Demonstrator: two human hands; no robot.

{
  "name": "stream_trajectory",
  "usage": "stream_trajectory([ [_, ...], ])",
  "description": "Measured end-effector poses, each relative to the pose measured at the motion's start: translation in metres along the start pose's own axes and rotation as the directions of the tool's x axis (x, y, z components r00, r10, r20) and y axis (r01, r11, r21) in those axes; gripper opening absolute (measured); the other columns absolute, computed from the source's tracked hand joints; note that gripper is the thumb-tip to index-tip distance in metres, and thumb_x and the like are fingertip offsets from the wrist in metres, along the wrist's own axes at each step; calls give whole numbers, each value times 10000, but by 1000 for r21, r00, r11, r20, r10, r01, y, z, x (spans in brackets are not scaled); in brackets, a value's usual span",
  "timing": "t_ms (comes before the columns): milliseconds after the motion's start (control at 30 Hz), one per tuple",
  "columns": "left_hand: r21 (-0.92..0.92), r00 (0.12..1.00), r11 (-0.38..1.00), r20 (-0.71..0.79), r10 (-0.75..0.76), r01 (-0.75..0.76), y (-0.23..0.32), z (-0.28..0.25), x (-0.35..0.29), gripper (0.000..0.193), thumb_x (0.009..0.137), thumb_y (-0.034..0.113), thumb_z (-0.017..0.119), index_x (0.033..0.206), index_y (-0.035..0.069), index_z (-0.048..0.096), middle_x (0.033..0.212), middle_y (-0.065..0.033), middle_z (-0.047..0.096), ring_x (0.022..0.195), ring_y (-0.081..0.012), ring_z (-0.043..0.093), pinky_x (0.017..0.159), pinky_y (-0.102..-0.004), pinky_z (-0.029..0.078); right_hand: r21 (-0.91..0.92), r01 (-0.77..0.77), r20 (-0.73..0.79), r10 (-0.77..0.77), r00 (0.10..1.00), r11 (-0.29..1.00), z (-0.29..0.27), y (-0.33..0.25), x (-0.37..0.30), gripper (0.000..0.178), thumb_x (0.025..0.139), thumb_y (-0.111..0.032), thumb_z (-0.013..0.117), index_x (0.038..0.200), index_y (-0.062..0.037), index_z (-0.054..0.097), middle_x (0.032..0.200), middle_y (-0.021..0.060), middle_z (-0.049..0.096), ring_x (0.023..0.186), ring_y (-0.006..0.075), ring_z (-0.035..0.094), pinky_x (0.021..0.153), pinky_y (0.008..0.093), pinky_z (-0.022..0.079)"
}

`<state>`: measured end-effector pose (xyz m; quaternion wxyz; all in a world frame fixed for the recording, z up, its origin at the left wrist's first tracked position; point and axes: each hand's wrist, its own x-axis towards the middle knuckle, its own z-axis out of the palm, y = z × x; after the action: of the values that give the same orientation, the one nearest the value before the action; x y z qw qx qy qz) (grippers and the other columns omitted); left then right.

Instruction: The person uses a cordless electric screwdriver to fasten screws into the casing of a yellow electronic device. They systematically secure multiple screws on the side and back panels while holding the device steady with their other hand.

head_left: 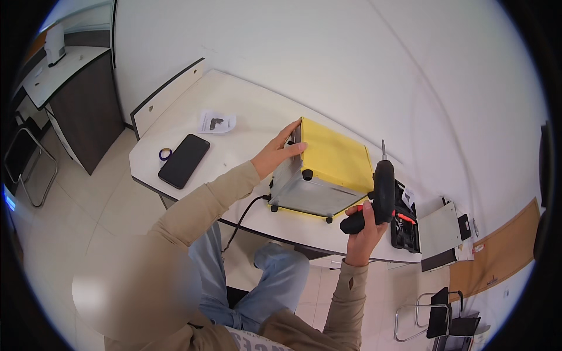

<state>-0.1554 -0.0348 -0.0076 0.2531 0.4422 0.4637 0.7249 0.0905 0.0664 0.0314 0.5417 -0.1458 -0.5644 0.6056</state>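
Note:
A boxy metal case with a yellow cover, grey panel and black rubber feet lies tipped over on the white table. My left hand grips its left end, thumb on the yellow edge and fingers around the far corner. In my right hand is a black cordless screwdriver, its fingers closed around the handle. The metal bit points up and away, beside the case's right end and apart from it. A black power cord runs from the case's left side down over the table's front edge.
On the table's left lie a black smartphone, a small dark ring-shaped item and a printed leaflet. An open black tool case sits at the right end. Chairs stand beyond; a white wall backs the table.

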Motion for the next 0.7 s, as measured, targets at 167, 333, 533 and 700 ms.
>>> stream_trajectory([
  [167,-32,999,998,12,46,-46,-10,0,1,797,952,384,618,1565,151,166,1582,-131,220,1422,-223,265,1130,-369,291,-22,-18,5,18,1000,1000,-4,-1,1,258,863,-13,638,1109,27,572,744,62,593,609,191,636,585,298,490],
  [333,-21,997,997,16,69,-69,-23,1,3,830,960,407,607,1572,159,105,1591,-132,183,1422,-229,244,1117,-370,303,-42,-32,12,33,999,999,-4,-3,1,245,852,-6,646,1082,31,570,741,66,592,593,191,634,575,302,494],
  [533,170,989,975,-6,148,-145,-45,-5,5,800,991,516,481,1577,148,80,1587,-92,203,1312,-161,387,1075,-305,337,-51,-39,25,40,999,998,-1,-6,1,214,841,0,651,1037,37,571,734,71,589,581,192,629,571,304,499],
  [700,3,947,956,-138,-290,294,-41,-6,1,832,967,687,231,1572,129,107,1593,-134,189,1402,-231,326,1152,-339,228,-68,-58,13,59,998,996,-12,-9,5,222,836,-2,658,1035,41,572,739,78,601,580,187,624,569,304,497],
])
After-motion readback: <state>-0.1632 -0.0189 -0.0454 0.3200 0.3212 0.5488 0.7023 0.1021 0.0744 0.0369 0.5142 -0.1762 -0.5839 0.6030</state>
